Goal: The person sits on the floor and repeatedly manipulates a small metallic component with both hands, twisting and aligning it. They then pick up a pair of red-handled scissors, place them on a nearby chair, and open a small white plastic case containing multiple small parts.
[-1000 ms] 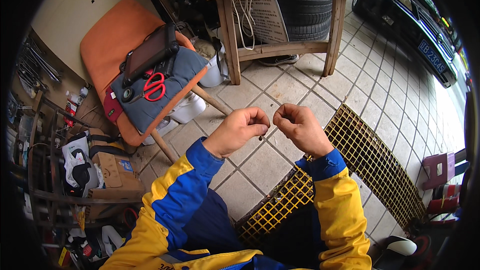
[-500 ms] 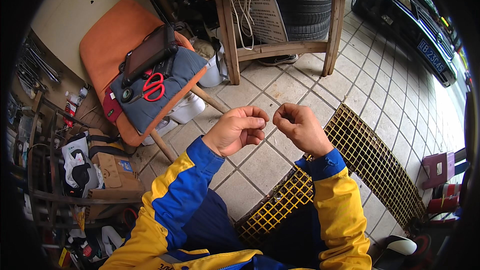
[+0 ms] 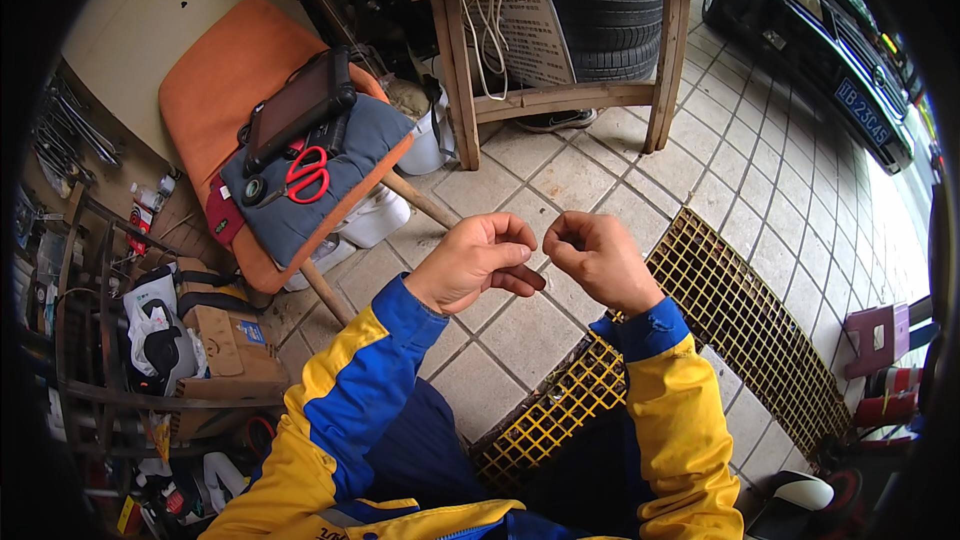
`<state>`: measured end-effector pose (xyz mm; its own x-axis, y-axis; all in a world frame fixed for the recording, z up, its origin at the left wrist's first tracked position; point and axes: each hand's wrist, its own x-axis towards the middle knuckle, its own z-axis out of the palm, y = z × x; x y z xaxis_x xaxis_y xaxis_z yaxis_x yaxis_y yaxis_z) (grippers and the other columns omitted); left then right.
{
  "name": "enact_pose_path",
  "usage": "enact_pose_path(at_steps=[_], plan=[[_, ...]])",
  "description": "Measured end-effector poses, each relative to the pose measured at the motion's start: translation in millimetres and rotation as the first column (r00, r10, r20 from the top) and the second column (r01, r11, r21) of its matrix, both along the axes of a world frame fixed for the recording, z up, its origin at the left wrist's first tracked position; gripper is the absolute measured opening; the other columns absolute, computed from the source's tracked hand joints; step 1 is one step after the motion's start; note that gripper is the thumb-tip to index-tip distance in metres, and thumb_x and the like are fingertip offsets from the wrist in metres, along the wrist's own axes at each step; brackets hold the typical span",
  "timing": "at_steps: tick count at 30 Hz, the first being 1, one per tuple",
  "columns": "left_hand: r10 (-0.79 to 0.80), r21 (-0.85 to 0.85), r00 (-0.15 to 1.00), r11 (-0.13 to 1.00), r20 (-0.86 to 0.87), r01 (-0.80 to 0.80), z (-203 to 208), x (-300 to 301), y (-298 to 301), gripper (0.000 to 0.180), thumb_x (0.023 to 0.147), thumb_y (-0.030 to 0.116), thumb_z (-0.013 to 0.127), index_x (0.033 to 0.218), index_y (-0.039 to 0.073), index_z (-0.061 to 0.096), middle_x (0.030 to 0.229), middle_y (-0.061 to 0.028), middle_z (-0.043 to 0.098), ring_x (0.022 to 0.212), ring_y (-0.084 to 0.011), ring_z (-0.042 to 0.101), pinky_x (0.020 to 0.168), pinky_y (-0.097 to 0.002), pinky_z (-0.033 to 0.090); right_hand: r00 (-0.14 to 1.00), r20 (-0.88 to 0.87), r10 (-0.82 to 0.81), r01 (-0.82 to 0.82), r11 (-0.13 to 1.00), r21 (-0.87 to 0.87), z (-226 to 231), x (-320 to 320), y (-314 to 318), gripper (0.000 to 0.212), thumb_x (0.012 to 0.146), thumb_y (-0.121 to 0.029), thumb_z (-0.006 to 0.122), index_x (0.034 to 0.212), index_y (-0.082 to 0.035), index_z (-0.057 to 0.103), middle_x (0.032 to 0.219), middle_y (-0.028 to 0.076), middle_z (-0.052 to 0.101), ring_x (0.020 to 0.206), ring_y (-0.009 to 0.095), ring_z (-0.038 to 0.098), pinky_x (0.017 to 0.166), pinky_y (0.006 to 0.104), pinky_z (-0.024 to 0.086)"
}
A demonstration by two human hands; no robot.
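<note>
My left hand is raised above the tiled floor, thumb and index finger pinched together, the lower fingers reaching toward the right. Close beside it, a small gap away, my right hand has its fingers curled into a pinch. Whatever lies between the fingertips of either hand is too small or too hidden to make out. Both arms wear yellow and blue sleeves. Nearest on the left is an orange chair with a grey-blue cushion. On it rest red-handled scissors, a small roll of tape and a black rugged tablet.
A wooden frame with a white cord stands ahead, tires behind it. Yellow grating crosses the floor at right. A dark car is at far right, a purple stool below it. Cardboard boxes and a metal rack crowd the left.
The left hand's lower fingers have straightened and stretched toward the right. Its thumb and index finger have shifted slightly. The right hand has barely moved.
</note>
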<state>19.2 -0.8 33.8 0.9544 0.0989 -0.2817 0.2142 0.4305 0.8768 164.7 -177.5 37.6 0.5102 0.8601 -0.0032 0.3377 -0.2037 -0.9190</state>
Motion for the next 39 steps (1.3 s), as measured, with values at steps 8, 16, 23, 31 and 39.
enact_pose_path(at_steps=[8, 16, 23, 31, 39], plan=[[-0.024, 0.023, 1.000, 0.999, -0.008, 0.024, -4, 0, 9, 0.013, 0.099, 0.008, 0.071, 0.110, 0.003, 0.067, 0.088, 0.0004, 0.064, 0.060, -0.0055, 0.061, 0.046, -0.0186, 0.043, 1.000, 0.017, 0.011, -0.011, 1.000, -0.008, -2, -1, 2, 0.027, 0.094, -0.022, 0.068, 0.100, 0.004, 0.073, 0.082, 0.018, 0.074, 0.077, 0.024, 0.070, 0.075, 0.0380, 0.057], [-0.009, 0.039, 0.997, 0.999, -0.079, 0.012, -4, 0, 5, 0.014, 0.099, 0.010, 0.071, 0.111, 0.003, 0.067, 0.090, -0.0004, 0.066, 0.066, -0.0092, 0.067, 0.050, -0.0198, 0.049, 0.999, 0.036, 0.020, -0.018, 0.999, -0.051, -2, -5, 3, 0.028, 0.093, -0.023, 0.069, 0.100, 0.003, 0.074, 0.081, 0.019, 0.073, 0.076, 0.028, 0.071, 0.075, 0.0393, 0.057], [-0.062, 0.127, 0.997, 0.990, -0.048, 0.067, -8, 1, 9, 0.019, 0.099, 0.013, 0.076, 0.112, 0.001, 0.068, 0.092, -0.0037, 0.072, 0.073, -0.0130, 0.073, 0.056, -0.0221, 0.056, 0.999, 0.030, 0.012, -0.012, 1.000, -0.016, -5, 0, 1, 0.026, 0.092, -0.022, 0.068, 0.099, 0.003, 0.074, 0.080, 0.019, 0.073, 0.075, 0.027, 0.071, 0.074, 0.0393, 0.057], [-0.069, 0.047, 0.995, 0.996, -0.069, 0.073, -11, 2, 10, 0.023, 0.102, 0.014, 0.074, 0.117, -0.002, 0.067, 0.097, -0.0077, 0.073, 0.080, -0.0176, 0.077, 0.065, -0.0252, 0.062, 1.000, 0.016, 0.007, -0.007, 1.000, -0.022, -3, 2, -1, 0.027, 0.092, -0.021, 0.067, 0.099, 0.004, 0.074, 0.081, 0.019, 0.073, 0.076, 0.025, 0.072, 0.076, 0.0385, 0.058], [-0.057, 0.033, 0.995, 0.998, -0.088, 0.060, -9, 0, 8, 0.017, 0.104, 0.014, 0.070, 0.112, 0.000, 0.066, 0.101, -0.0102, 0.074, 0.091, -0.0248, 0.079, 0.078, -0.0325, 0.066, 1.000, -0.007, 0.005, -0.005, 0.999, -0.035, 0, 1, 0, 0.027, 0.091, -0.021, 0.068, 0.099, 0.005, 0.074, 0.082, 0.019, 0.074, 0.076, 0.024, 0.072, 0.076, 0.0377, 0.058]])
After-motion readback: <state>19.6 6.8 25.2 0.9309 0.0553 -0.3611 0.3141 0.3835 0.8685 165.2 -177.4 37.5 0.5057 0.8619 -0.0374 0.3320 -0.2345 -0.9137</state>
